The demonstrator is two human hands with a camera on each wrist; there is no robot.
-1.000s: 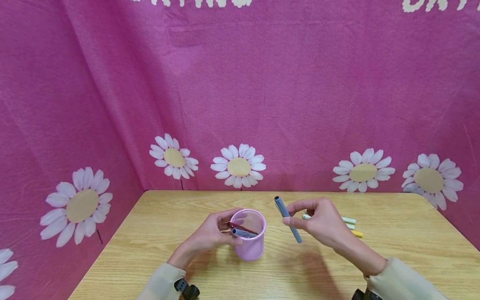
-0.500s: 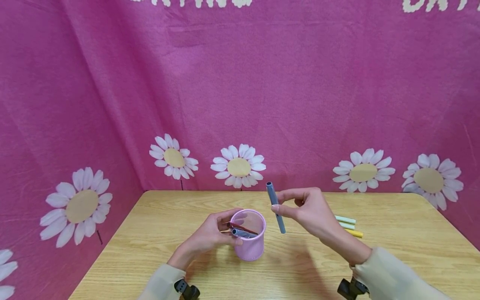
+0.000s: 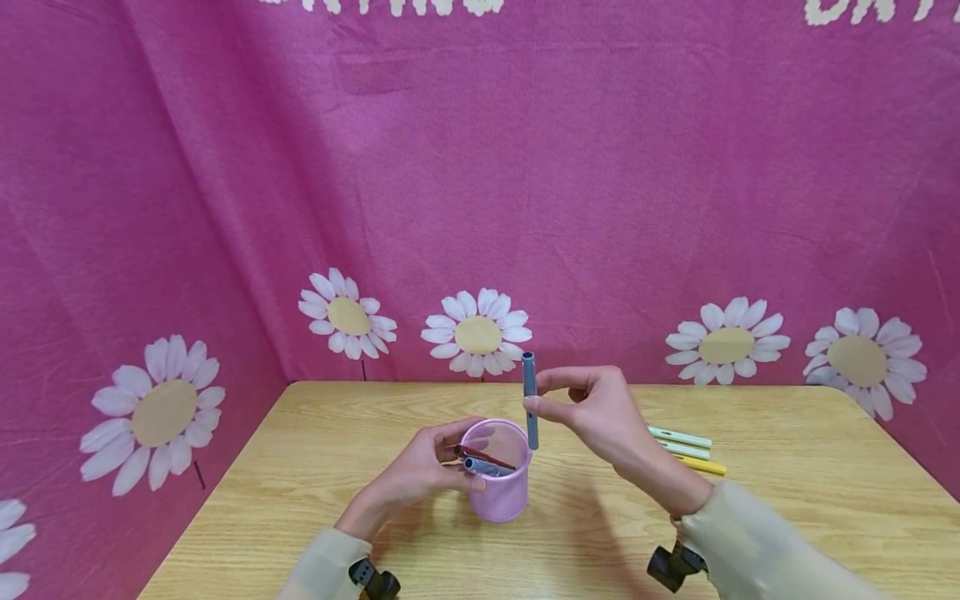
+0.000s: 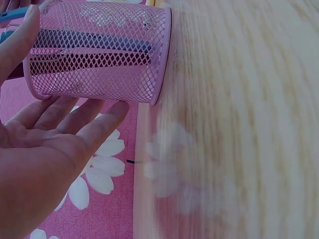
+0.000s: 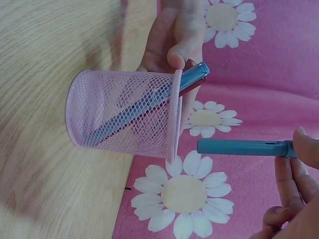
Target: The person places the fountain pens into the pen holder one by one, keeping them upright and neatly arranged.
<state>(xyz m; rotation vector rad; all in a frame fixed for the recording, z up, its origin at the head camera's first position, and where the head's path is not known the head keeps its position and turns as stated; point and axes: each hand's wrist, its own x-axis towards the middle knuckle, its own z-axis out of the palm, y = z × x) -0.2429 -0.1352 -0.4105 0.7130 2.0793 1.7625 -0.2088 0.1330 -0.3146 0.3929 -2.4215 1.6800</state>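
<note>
While the L hand [image 3: 423,461] holds the mesh cup [image 3: 501,500] (ref. item; pink, upright on the worktop [image 3: 787,487]) w/ thumb and fingers round it near the rim, the R hand [image 3: 596,408] pinches the held pen [image 3: 529,382] btwn thumb and fingertips. Held pen: blue-grey, approx. vertical, clear of worktop; lower end just above cup opening, R side, apart from rim per R-wrist view.

Cup contents: 1x blue pen [image 3: 487,468], 1x dark red pen [image 3: 487,456]. Both slanted, side by side, tops protruding over cup's L rim next to L thumb.

R of cup, well apart: 2x pale green pens [image 3: 681,437] & 1x yellow pen [image 3: 701,466], lying flat, roughly parallel; yellow unit nearest the person. L ends partly hidden by R wrist.

Behind cup: pink cloth [image 3: 487,167] w/ white daisies [image 3: 477,334]. In front of cup, to R: black wrist cam [image 3: 675,568] at beige sleeve [image 3: 757,542].
</note>
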